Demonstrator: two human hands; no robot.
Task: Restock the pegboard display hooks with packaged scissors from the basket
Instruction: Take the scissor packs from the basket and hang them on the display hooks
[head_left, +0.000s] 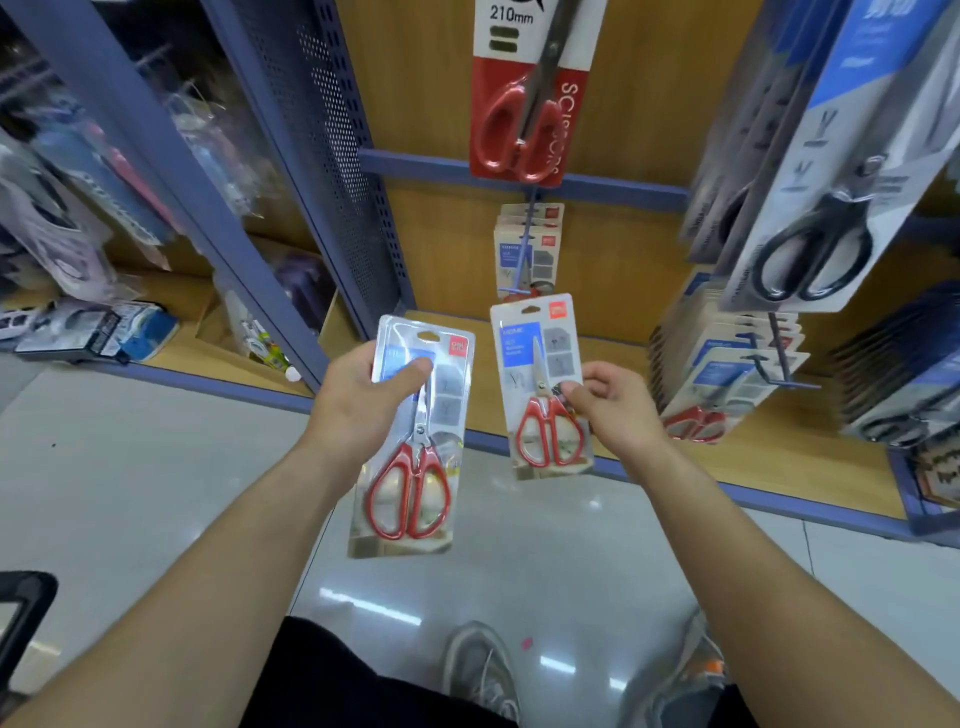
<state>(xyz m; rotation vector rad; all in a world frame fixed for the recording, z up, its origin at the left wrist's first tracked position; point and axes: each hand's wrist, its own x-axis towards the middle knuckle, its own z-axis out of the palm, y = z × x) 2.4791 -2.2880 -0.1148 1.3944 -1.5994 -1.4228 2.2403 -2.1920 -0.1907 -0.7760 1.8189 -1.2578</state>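
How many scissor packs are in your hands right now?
2: a larger pack in the left hand, a smaller pack in the right hand. Stacked ones may be hidden.

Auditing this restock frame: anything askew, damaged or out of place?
Nothing damaged. The pack in the left hand tilts, but it is held, not hung. Only stray bit: a pink speck on the floor by the shoe.

Hides the fingers of the left grip (363, 402) behind the left scissors pack (415, 467), thumb alone showing. Blurs the small print on it and on the right scissors pack (540, 364) in the right grip (610, 402) past reading. Cuts off the large red scissors card (524, 104) at the top edge, a black object (21, 618) at the left edge, kind unclear. Smears the shelf goods (67, 218) at far left.
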